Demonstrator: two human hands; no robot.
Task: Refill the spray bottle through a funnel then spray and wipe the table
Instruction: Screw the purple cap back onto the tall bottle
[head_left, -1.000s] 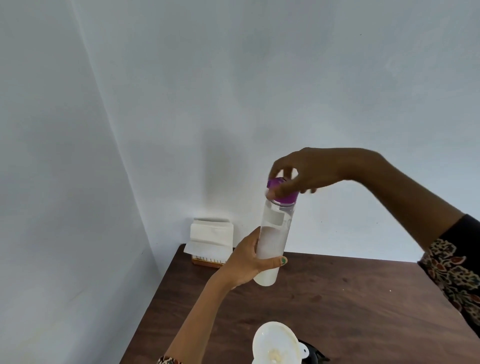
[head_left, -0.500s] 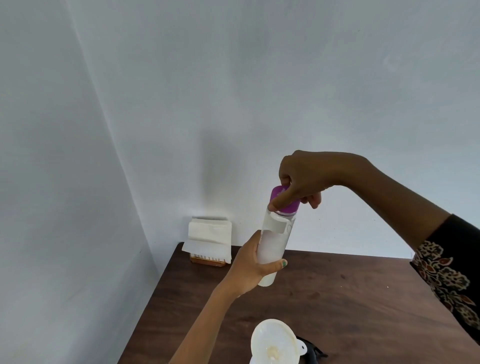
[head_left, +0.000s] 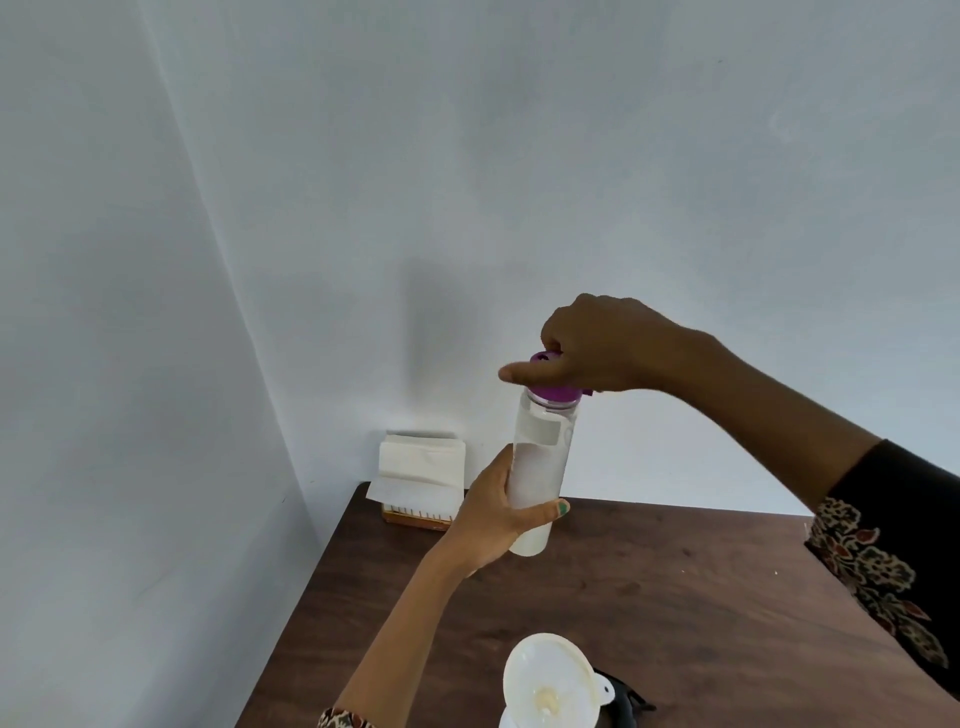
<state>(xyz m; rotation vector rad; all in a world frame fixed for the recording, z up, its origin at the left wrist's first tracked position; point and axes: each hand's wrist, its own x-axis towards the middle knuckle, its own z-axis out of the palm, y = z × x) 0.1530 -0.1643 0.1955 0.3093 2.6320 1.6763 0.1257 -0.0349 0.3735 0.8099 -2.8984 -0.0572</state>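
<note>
A clear plastic bottle of whitish liquid with a purple cap (head_left: 537, 467) is held upright above the dark brown wooden surface (head_left: 649, 597), its long axis near vertical. Its lower body is wrapped by the left hand (head_left: 498, 512); the purple cap is gripped from above by the right hand (head_left: 592, 348), the nearer to the lid. A white plastic funnel (head_left: 548, 680) is seen below, closer to the viewer, apparently seated in the spray bottle, which is mostly hidden. Folded white paper napkins in a holder (head_left: 418, 467) stand at the far corner.
</note>
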